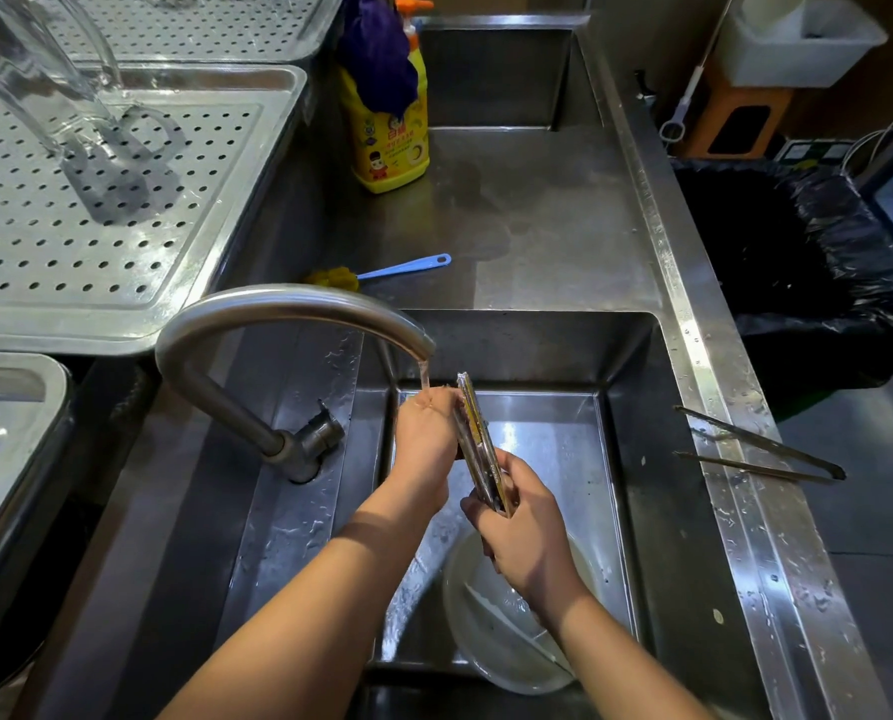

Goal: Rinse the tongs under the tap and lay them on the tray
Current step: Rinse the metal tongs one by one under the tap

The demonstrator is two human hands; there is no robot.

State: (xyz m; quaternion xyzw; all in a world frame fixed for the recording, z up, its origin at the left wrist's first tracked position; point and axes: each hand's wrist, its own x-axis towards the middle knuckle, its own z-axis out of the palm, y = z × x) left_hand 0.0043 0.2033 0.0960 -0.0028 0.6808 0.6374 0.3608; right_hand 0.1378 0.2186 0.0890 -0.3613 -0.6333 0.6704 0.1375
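Water runs from the curved steel tap [299,309] into the sink [636,459]. My right hand [522,532] grips the lower end of a pair of metal tongs [478,439], which point up and away toward the stream. My left hand [426,433] lies against the tongs' upper part, fingers under the water. A second pair of tongs [761,454] rests on the sink's right rim. The perforated steel tray [122,241] sits at the upper left with a clear glass jug [70,96] on it.
A white divided plate [491,631] lies in the sink below my right hand. A yellow soap bottle [392,132], a blue-handled brush [382,275], a black-lined bin [797,272] at the right and another tray [13,433] at the left edge surround the sink.
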